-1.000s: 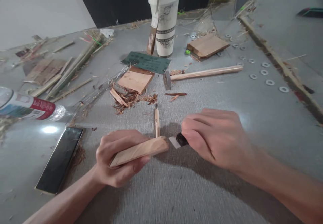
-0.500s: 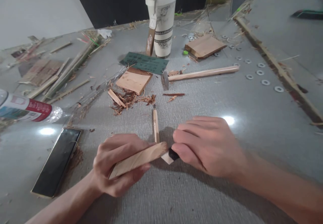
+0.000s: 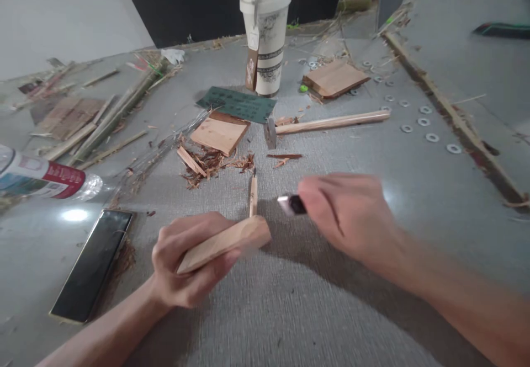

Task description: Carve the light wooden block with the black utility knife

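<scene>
Head view: your left hand (image 3: 188, 265) fingers wrapped round wood block (image 3: 226, 244), end angled up for cutting. Right hand (image 3: 345, 212) fingers closed on knife (image 3: 292, 205), blade just clear of block, above worktop (image 3: 290, 312).

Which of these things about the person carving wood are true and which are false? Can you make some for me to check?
1. The left hand holds a wooden block. True.
2. The right hand holds the hammer. False: the hammer lies on the table, away from both hands; the right hand holds a small blade tool.
3. The blade is pressed into the block. False: it is apart from the block, up and to the right of its end.
4. A phone lies flat on the table beside the left arm. True.
5. The tall cup is tipped over. False: it stands upright at the far side.
6. Wood shavings lie near a flat wooden piece. True.
</scene>
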Motion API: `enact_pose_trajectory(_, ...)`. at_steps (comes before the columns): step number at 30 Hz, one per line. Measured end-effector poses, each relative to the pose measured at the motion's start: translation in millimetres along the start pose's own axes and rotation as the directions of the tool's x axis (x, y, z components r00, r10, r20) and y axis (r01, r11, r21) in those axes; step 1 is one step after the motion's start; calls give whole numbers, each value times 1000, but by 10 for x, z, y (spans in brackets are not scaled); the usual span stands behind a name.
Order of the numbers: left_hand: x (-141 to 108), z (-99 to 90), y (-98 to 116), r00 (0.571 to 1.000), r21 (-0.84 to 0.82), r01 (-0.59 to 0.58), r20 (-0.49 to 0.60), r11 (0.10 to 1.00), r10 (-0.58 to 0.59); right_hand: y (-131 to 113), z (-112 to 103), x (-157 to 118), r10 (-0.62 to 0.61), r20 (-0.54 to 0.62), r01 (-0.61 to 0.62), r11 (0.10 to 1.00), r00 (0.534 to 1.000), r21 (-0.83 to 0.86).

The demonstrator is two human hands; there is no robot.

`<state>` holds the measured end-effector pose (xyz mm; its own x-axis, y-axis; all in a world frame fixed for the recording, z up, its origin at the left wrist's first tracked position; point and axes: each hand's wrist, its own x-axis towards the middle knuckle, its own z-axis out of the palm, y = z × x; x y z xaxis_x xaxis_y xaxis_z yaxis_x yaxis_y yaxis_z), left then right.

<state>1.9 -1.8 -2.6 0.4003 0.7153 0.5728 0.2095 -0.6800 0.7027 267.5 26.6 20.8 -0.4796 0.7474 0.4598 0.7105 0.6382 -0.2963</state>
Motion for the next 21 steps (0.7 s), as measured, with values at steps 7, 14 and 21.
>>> enact_pose_trajectory(7, 34, -14, 8, 1000, 10, 1, -6, 1000, -1, -207, 36, -56, -71, 111, 67, 997, 991, 42)
enact_pose_trajectory(14, 7, 11, 7, 999, -47, -27, 40, 999, 29, -214, 75, -66, -92, 121, 85, 994, 988, 65)
enact_pose_trajectory(21, -11, 0, -9, 996, -31, -50, 70, 998, 52, -231, 61, -62, -108, 99, 100, 992, 989, 82)
